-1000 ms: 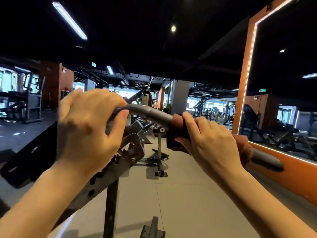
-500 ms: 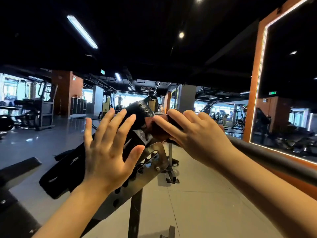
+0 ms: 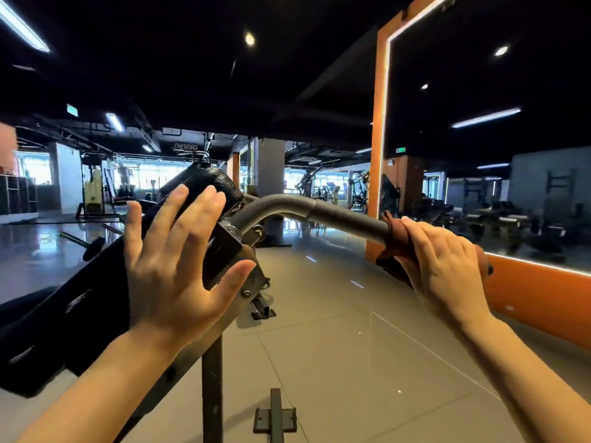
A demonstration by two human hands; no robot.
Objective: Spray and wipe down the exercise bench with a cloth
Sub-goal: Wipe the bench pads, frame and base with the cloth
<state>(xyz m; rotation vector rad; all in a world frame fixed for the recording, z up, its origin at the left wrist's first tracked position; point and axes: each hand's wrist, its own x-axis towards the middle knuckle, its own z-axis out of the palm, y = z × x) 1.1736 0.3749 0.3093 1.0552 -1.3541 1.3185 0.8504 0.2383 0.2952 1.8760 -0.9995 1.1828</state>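
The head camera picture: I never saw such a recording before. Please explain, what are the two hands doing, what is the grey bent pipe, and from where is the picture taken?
The picture comes from a wide-angle camera worn on a person's head, so you look forward and down along their own arms. There is no robot here, only two bare hands in a gym.

The left hand is open, its fingers spread in front of the black padded bench, which is tilted upward. Whether it touches the pad cannot be told.

The grey bent pipe is the bench's handle bar, fixed to the metal frame near the top of the pad.

The right hand grips a brown cloth wrapped around that bar, apparently to wipe it.

On the right is a large mirror in an orange frame. No spray bottle is in view.
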